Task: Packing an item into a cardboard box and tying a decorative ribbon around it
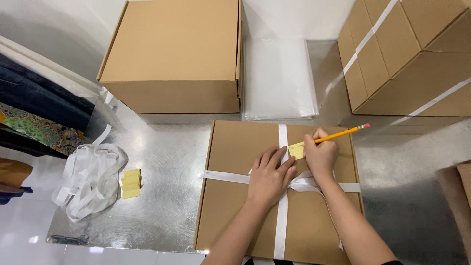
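A flat brown cardboard box point(235, 206) lies on the metal table point(167, 167), tied crosswise with a white ribbon point(282, 216) knotted in a bow. A small yellow sticky note point(296, 149) sits on the lid beside the ribbon. My left hand point(269, 176) lies flat on the lid, its fingers pressing by the note's left edge. My right hand point(321, 154) grips a yellow pencil point(343, 133) with a pink eraser, its tip on the note.
A tall brown box point(174, 54) stands at the back left, a stack of clear plastic bags point(279, 78) behind centre, a taped carton point(407, 54) at the back right. A pile of white ribbon point(91, 179) and yellow sticky notes point(130, 183) lie left. Folded clothes point(34, 113) lie at far left.
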